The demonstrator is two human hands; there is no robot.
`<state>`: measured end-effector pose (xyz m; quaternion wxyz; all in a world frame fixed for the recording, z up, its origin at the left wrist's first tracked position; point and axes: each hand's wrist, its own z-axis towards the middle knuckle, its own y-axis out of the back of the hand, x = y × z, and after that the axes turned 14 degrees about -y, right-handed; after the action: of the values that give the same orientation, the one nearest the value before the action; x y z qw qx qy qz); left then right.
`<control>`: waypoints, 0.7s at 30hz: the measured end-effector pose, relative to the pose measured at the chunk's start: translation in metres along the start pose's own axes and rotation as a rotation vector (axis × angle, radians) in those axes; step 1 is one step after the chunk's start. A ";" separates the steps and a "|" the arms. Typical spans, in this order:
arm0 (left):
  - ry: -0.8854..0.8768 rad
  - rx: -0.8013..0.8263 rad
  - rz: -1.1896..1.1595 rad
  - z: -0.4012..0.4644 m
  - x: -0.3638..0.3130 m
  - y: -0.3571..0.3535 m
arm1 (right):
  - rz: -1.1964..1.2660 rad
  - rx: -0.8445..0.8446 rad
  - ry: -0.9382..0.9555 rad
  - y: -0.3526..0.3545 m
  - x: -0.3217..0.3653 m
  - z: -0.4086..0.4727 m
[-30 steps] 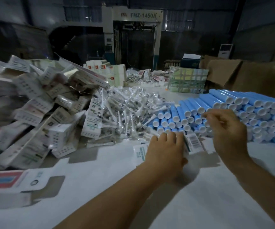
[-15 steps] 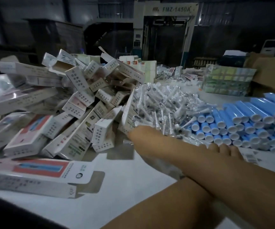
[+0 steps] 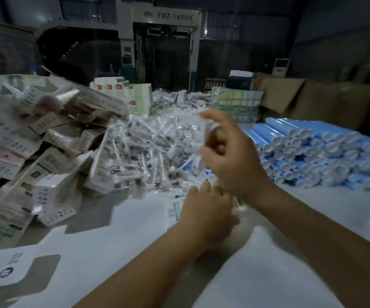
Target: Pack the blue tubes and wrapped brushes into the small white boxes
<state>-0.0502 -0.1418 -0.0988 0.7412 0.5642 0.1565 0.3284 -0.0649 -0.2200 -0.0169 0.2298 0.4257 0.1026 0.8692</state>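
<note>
A small white box [image 3: 172, 210] lies on the white table [image 3: 117, 230] and my left hand [image 3: 204, 211] grips its right part from above. Just above it, my right hand [image 3: 231, 156] is raised and pinches a clear wrapped brush [image 3: 206, 132], which is blurred by motion. The heap of wrapped brushes [image 3: 150, 150] lies behind both hands. To the right, blue tubes [image 3: 313, 150] with white caps are stacked in rows. A big heap of small white boxes [image 3: 46, 143] fills the left side.
A flat box with a round logo [image 3: 6, 271] lies at the near left table edge. Further cartons [image 3: 124, 94] and a wrapped bundle [image 3: 239, 103] stand at the back, with brown cardboard [image 3: 290, 96] behind the tubes.
My right hand went from the tube stack across to the brush heap and has come back up holding a wrapped brush. My left hand stayed on the box.
</note>
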 end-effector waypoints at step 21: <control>0.075 -0.245 -0.023 0.011 -0.008 -0.005 | 0.146 -0.351 -0.588 0.050 -0.079 -0.053</control>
<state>-0.0483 -0.1558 -0.1013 0.8018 0.4552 0.1490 0.3574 -0.0799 -0.3007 -0.0853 0.2567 0.6179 -0.1496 0.7280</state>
